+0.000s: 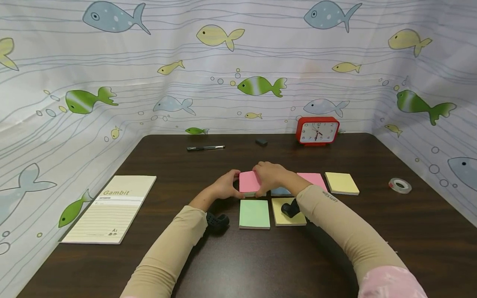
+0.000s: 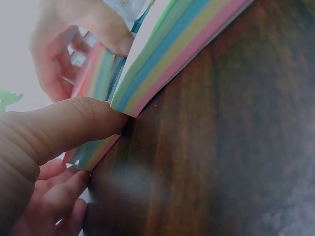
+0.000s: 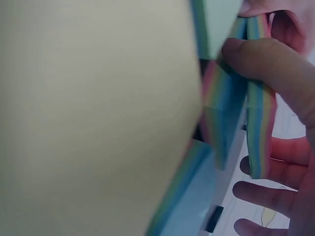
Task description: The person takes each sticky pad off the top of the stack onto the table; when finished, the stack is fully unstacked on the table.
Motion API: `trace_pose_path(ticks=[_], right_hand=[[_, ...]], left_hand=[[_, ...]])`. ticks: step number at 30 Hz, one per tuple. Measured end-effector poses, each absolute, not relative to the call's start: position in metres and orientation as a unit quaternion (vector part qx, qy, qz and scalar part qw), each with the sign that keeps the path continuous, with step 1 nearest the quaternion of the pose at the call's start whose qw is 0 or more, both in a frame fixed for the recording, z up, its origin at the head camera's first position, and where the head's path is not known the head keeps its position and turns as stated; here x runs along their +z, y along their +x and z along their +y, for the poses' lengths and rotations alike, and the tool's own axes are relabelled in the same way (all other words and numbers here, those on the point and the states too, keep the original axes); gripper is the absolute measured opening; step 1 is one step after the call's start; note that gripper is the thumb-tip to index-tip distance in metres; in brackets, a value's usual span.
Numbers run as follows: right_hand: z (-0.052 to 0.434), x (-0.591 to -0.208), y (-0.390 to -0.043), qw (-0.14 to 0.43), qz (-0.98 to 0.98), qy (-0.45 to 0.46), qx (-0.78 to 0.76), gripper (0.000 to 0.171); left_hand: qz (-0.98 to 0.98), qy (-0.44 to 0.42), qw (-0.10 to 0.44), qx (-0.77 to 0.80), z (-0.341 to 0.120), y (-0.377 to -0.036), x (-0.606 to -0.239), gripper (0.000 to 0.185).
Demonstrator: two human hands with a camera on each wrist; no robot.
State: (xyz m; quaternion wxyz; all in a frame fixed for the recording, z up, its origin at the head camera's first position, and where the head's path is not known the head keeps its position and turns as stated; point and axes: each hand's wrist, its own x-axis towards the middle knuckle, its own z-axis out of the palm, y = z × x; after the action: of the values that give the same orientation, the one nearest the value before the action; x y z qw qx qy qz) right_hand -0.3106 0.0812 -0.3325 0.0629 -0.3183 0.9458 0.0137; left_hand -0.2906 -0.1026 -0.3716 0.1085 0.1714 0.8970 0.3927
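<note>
Hands meet over a dark wooden table (image 1: pixel 372 248), seen from above by the person wearing the camera.

Far left lies a lined notepad (image 1: pixel 112 209), flat and well apart from the work. Behind, near the fish-patterned curtain (image 1: pixel 74 136), a black pen (image 1: pixel 205 147) rests parallel to the table's back edge.

At centre the left hand (image 1: pixel 225 186) curls its fingers and thumb against the left edge of a pink-topped sticky note pad (image 1: pixel 249 182). The left wrist view shows the thumb (image 2: pixel 64 125) pressed to the pad's rainbow-striped side, likely steadying it. The right hand (image 1: pixel 270 176) covers the same pad from above and from the right, its fingers bent round the edge; the right wrist view shows a finger (image 3: pixel 261 69) parting the coloured layers, as if splitting the stack. So the pad is held between both hands, raised slightly above the table.

Just in front lie a green pad (image 1: pixel 254 214) and a yellow pad (image 1: pixel 283 219), side by side. A blue pad (image 1: pixel 280 191) peeks from under the right wrist, with another pink pad (image 1: pixel 314 180) and another yellow pad (image 1: pixel 341 183) to its right, all in neat rows.

Further back stand a small black eraser (image 1: pixel 261 142) and a red clock (image 1: pixel 317 130). Far right sits a tape roll (image 1: pixel 400 185).
</note>
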Motion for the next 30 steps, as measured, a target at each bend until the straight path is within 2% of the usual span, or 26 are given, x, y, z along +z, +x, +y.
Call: trace_pose_path(ticks=[5, 14, 22, 30], right_hand=[[0.089, -0.324, -0.306, 0.047, 0.948, -0.314, -0.028, 0.081], [0.104, -0.319, -0.293, 0.07, 0.948, -0.305, -0.061, 0.081], [0.117, -0.322, -0.281, 0.052, 0.942, -0.323, -0.067, 0.08], [0.127, -0.323, -0.274, 0.07, 0.944, -0.312, -0.085, 0.082]], left_hand=[[0.889, 0.176, 0.109, 0.407, -0.102, -0.291, -0.372, 0.084], [0.891, 0.167, 0.114, 0.407, -0.103, -0.293, -0.374, 0.083], [0.893, 0.167, 0.115, 0.401, -0.102, -0.291, -0.373, 0.082], [0.894, 0.171, 0.116, 0.397, -0.103, -0.29, -0.372, 0.08]])
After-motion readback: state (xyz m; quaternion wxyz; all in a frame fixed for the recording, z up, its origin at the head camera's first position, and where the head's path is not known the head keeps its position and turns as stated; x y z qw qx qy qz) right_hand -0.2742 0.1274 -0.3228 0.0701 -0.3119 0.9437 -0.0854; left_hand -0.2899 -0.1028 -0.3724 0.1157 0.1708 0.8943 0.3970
